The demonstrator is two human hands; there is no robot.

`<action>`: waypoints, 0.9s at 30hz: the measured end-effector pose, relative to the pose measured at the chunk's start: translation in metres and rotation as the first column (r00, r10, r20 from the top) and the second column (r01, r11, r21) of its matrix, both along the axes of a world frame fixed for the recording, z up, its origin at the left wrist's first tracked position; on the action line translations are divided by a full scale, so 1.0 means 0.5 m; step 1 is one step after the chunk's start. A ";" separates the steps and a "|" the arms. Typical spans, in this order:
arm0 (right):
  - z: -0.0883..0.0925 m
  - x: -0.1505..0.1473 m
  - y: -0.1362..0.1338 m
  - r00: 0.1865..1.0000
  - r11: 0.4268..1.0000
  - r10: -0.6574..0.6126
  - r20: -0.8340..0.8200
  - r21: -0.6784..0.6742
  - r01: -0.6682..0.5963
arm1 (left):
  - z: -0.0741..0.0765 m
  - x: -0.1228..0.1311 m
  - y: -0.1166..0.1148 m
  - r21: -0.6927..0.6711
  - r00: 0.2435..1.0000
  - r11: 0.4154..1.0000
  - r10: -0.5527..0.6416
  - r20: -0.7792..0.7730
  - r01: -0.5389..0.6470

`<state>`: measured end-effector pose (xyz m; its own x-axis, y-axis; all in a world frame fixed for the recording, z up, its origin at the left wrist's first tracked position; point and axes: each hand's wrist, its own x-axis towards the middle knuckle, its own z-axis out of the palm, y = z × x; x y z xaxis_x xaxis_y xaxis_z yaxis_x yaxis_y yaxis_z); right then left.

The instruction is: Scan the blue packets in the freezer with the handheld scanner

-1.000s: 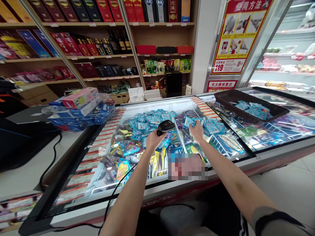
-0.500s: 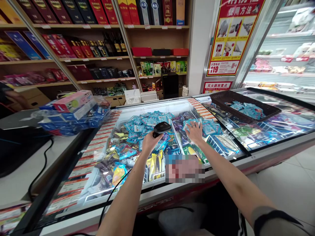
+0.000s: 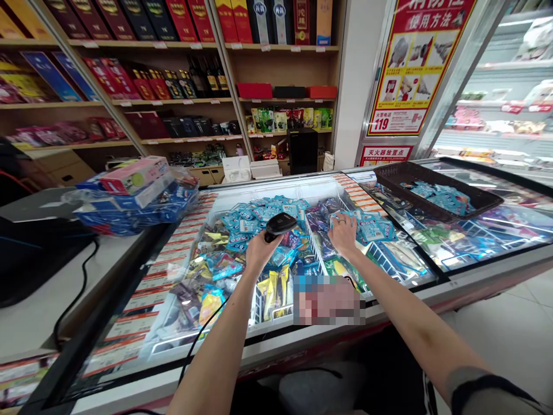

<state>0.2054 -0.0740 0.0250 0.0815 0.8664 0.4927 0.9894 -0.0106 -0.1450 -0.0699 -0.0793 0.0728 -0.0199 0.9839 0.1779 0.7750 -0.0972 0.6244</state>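
Observation:
My left hand (image 3: 259,251) is closed round the handle of a black barcode scanner (image 3: 281,222), whose head points right over the freezer. A dark cable runs down beside my left forearm. My right hand (image 3: 344,235) lies on a small group of blue packets (image 3: 375,227), its fingers bent over the edge of one packet; the fingertips are partly hidden. Left of it, a larger heap of the same blue packets (image 3: 246,226) is spread behind the scanner. Below them, wrapped ice creams (image 3: 222,265) fill wire baskets in the chest freezer (image 3: 173,314).
A brown tray (image 3: 479,210) with more blue packets sits on the freezer at right. Plastic-wrapped boxes (image 3: 138,199) are stacked at left beside a counter (image 3: 103,276). Shelves of boxed goods (image 3: 173,102) stand behind. A blurred patch (image 3: 330,300) covers something at the freezer's front edge.
The whole view has shifted slightly. The fingers of my right hand look more drawn together over the packets. My left hand still holds the scanner in nearly the same place.

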 end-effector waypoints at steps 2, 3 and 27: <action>-0.001 -0.021 0.027 0.994 0.994 0.105 -0.027 -0.034 -0.106 | -0.002 -0.005 0.004 -0.007 1.000 1.000 0.006 0.016 -0.006; -0.001 -0.033 0.042 0.988 0.987 0.150 -0.042 -0.055 -0.152 | -0.003 -0.007 0.006 -0.006 1.000 1.000 0.008 0.023 -0.008; -0.006 -0.119 0.141 0.980 0.987 0.077 -0.182 -0.127 -0.101 | -0.004 -0.020 0.020 -0.033 0.999 0.999 0.015 0.046 -0.014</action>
<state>0.1460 -0.0035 0.0220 0.0764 0.9314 0.3559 0.9463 0.0447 -0.3201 -0.0801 -0.0695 0.0708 -0.0413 0.9886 0.1446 0.7467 -0.0656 0.6619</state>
